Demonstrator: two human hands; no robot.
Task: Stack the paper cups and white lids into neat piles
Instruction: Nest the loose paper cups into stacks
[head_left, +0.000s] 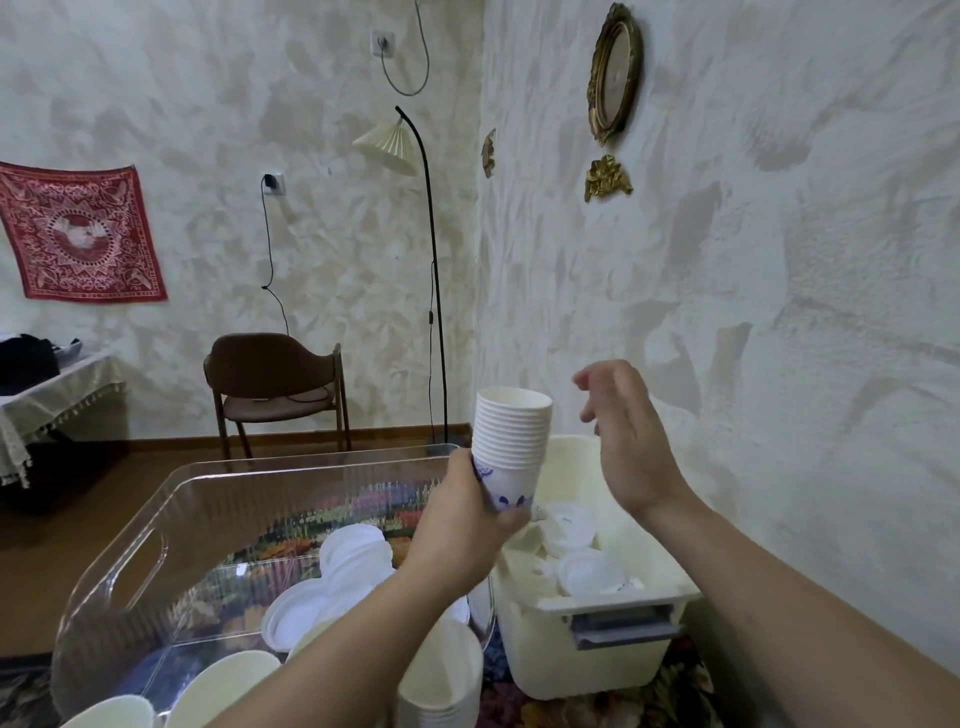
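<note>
The left hand (470, 525) grips a nested stack of paper cups (511, 447) around its lowest cup, upright, raised above the gap between the clear bin (156, 540) on the left and the white bin (613, 629) on the right. The right hand (626, 436) hangs just right of the stack, fingers relaxed and holding nothing.

The stack looks light and thin-walled, so a hard squeeze would likely dent it; holding low on the bottom cup, as here, leaves the rims free for the next cup to drop in. Roughly a dozen rims show, though the exact count is hard to tell.

White lids (337, 582) lie overlapping in the clear bin, at least three, with several more loose in the white bin. Another cup stack (441, 675) lies at the near edge.
</note>
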